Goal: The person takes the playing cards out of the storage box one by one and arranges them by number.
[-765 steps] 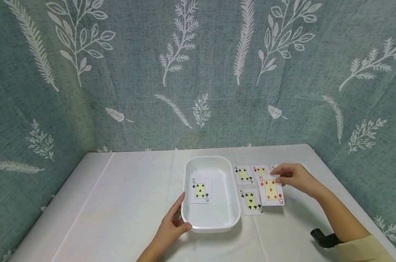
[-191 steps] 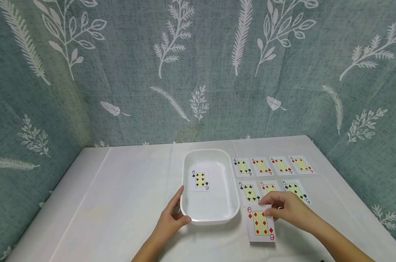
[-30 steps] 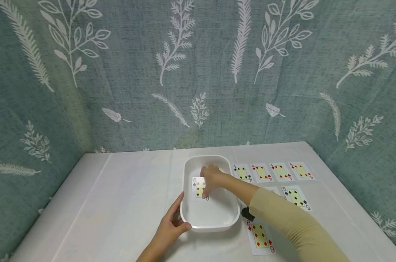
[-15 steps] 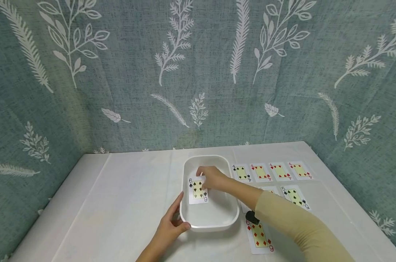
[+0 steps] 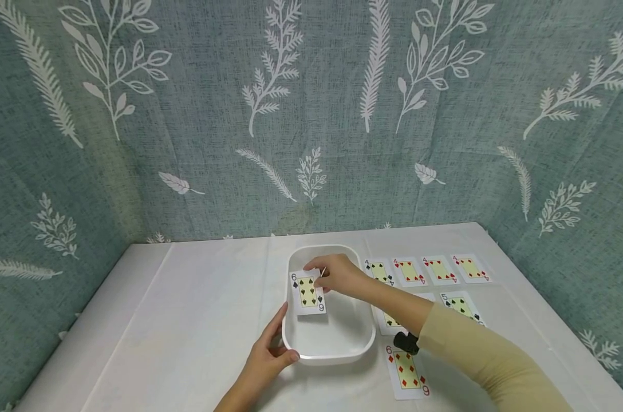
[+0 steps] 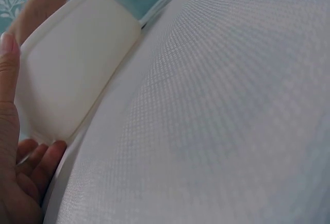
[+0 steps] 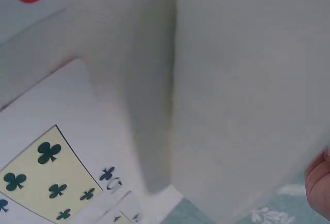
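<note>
My right hand (image 5: 339, 277) pinches the six of spades (image 5: 307, 294) near its upper right side, thumb on its face. The card is raised and tilted above the floor of the white plastic tray (image 5: 344, 335). At the tray's near left corner, my left hand (image 5: 267, 357) grips the rim between thumb and fingers. The left wrist view has the tray's outer wall (image 6: 77, 59) beside the thumb, with fingertips tucked low against it. In the right wrist view the tray wall hides most of the right hand (image 7: 319, 185), and the held card is out of sight.
Right of the tray lies a row of fours, including the four of diamonds (image 5: 470, 269). Below are the five of clubs (image 5: 389, 322), a partly covered card and the five of spades (image 5: 458, 303). The six of diamonds (image 5: 406, 375) lies nearest. A black wrist device (image 5: 406, 343) hangs at the right sleeve.
The right hand has picked up the six of spades from the tray floor, lifting it and shifting slightly left. Earlier it laid the six of diamonds on the table. The left hand stays put.
</note>
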Tool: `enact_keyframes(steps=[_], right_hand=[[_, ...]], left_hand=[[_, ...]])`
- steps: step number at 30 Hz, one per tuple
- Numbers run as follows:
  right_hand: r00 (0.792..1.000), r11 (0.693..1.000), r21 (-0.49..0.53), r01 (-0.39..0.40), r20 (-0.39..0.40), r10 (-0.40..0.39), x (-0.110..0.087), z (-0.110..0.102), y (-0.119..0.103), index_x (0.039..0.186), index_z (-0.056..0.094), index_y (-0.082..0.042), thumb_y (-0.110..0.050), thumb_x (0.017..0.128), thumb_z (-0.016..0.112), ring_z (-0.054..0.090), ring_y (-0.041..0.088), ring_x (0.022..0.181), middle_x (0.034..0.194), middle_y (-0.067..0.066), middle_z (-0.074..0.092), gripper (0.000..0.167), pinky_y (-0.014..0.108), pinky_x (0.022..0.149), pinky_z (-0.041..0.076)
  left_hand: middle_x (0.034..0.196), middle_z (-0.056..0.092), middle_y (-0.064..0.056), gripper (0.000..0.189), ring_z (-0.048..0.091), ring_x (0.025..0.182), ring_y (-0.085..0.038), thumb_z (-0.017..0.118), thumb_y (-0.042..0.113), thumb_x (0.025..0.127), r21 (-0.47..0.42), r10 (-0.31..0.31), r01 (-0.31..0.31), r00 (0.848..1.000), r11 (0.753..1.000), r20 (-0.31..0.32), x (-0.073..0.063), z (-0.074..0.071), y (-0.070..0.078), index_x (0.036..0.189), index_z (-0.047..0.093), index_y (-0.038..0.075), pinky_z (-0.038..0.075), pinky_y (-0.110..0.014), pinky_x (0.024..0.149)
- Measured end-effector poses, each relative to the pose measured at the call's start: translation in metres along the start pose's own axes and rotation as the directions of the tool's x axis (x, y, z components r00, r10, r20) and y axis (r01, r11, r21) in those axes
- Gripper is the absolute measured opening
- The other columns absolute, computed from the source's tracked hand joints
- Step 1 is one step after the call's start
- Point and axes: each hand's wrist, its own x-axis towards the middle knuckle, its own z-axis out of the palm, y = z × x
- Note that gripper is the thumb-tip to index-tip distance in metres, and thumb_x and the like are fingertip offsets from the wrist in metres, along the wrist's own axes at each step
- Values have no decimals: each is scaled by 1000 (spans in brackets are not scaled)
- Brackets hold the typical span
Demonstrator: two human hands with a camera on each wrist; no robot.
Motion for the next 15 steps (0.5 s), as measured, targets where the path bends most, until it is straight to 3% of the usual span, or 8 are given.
enact_keyframes(steps=[7,15], right_hand=[[999,999,41,31,19,-32,-18,-14,-8,120,64,-6,-3,85,68,65,13,63,84,5,57,36,29,62,57],[998,994,87,64,-1,-64,-39,-36,-9,126,61,-7,-6,87,67,67,15,70,86,6,62,39,36,68,58]], left_hand=[[127,52,-18,88,58,104,-21,78,20,74,0,-34,34,999,999,-4,1,0,1,149,30,19,54,-22,81],[126,52,-21,89,62,96,-14,77,22,74,-19,-1,2,1000,1000,16,0,-1,0,149,30,17,55,-22,80]])
